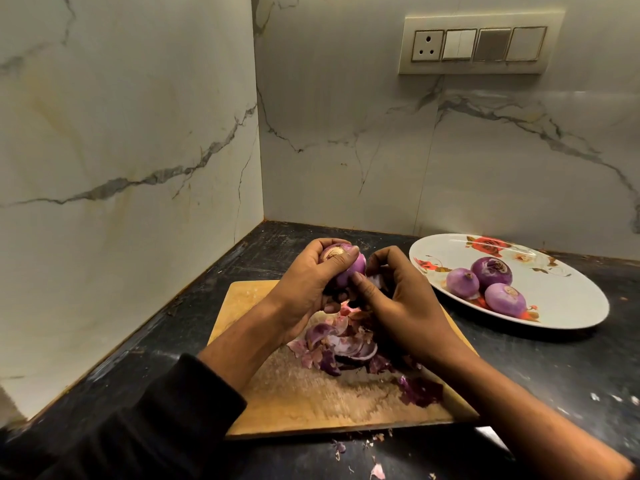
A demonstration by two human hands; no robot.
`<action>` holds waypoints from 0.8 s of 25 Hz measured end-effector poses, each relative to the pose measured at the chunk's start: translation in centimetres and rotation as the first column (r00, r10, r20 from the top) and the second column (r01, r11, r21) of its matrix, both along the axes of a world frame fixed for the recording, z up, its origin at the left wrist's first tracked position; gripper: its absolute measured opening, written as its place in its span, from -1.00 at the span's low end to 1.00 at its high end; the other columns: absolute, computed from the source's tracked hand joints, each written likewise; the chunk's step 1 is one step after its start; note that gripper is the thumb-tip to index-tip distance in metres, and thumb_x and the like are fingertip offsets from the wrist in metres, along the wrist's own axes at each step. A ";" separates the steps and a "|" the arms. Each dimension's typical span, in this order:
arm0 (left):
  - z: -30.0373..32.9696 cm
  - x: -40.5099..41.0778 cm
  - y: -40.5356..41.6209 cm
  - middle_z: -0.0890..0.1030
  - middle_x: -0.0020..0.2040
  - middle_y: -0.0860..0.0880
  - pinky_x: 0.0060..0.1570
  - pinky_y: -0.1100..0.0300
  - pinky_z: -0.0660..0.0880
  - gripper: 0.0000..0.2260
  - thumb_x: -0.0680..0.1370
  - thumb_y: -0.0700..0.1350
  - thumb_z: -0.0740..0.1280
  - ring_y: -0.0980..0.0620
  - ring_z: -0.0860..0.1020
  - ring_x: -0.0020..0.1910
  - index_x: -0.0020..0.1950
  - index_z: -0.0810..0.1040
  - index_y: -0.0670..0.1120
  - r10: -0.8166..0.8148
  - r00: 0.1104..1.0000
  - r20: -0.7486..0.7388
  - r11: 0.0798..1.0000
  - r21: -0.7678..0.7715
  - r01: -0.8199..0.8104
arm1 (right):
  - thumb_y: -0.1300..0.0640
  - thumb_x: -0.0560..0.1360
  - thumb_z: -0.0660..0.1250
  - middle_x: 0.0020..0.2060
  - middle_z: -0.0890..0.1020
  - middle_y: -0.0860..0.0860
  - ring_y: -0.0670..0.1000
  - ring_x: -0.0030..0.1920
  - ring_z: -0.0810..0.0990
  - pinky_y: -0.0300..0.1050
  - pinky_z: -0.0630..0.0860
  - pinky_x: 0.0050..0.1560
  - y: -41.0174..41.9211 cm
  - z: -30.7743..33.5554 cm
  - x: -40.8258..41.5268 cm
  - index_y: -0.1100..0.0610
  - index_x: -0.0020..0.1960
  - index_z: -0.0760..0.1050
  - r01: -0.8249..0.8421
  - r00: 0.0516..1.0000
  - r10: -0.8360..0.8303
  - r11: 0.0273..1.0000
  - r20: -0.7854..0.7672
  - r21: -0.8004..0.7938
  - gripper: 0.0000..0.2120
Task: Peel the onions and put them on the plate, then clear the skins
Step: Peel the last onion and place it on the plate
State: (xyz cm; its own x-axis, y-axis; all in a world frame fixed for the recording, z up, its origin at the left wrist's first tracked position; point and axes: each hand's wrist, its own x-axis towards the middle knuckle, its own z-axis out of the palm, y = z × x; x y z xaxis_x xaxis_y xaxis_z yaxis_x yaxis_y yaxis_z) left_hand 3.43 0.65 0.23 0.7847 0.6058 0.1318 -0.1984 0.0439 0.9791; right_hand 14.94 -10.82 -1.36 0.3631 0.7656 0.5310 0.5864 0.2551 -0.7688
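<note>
My left hand (pixel 304 285) grips a purple onion (pixel 349 265) above the wooden cutting board (pixel 311 403), fingers curled round its top. My right hand (pixel 398 299) is against the onion's right side, thumb on its surface and fingers pinching a strip of skin (pixel 375 280). A heap of purple onion skins (pixel 346 348) lies on the board under my hands. Three peeled onions (pixel 491 271) sit together on the white flowered plate (pixel 568 296) at the right.
The black counter (pixel 554 368) meets marble walls at the back and left, forming a corner. A few skin scraps (pixel 375 471) lie on the counter in front of the board. A socket and switch panel (pixel 478 45) is on the back wall.
</note>
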 end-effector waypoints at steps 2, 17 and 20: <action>0.0 0.0 0.2 0.54 0.04 -0.18 -0.55 0.29 0.39 -0.64 0.50 0.04 0.38 0.09 0.52 -0.41 0.24 0.46 -0.06 0.004 1.000 -0.004 1.000 -0.003 -0.004 | 0.24 0.56 0.37 -0.15 0.64 -0.01 -0.06 -0.14 0.68 -0.13 0.64 -0.16 0.0 -0.1 0.0 0.08 0.05 0.46 -0.017 1.000 0.018 1.000 0.016 -0.004 -0.86; -0.2 0.0 0.5 0.57 -0.15 -0.07 -0.43 0.27 0.35 -0.56 0.48 0.29 0.28 0.10 0.49 -0.35 0.12 0.53 -0.04 0.039 0.996 -0.080 0.998 0.056 -0.035 | 0.40 0.57 0.29 -0.11 0.61 -0.06 -0.03 -0.07 0.61 -0.07 0.61 -0.08 -0.1 0.1 0.5 0.07 0.06 0.51 -0.055 0.997 0.054 0.998 0.056 0.016 -0.75; -0.2 0.0 0.5 0.57 -0.16 -0.06 -0.42 0.26 0.35 -0.58 0.51 0.28 0.27 0.08 0.48 -0.32 0.08 0.56 -0.05 0.041 0.996 -0.073 0.998 0.041 -0.038 | 0.41 0.55 0.32 -0.07 0.60 -0.15 -0.08 -0.01 0.61 -0.17 0.60 -0.06 -0.1 0.2 0.5 0.00 0.08 0.51 -0.064 0.995 0.063 0.998 0.080 0.007 -0.68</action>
State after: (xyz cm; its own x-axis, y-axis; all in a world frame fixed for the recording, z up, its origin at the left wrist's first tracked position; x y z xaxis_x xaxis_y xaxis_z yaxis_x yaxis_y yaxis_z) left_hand 3.43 1.20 0.02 0.7686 0.6320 0.0989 -0.1263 -0.0016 0.9920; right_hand 15.42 -10.89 -1.12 0.2699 0.7803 0.5642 0.6283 0.3012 -0.7173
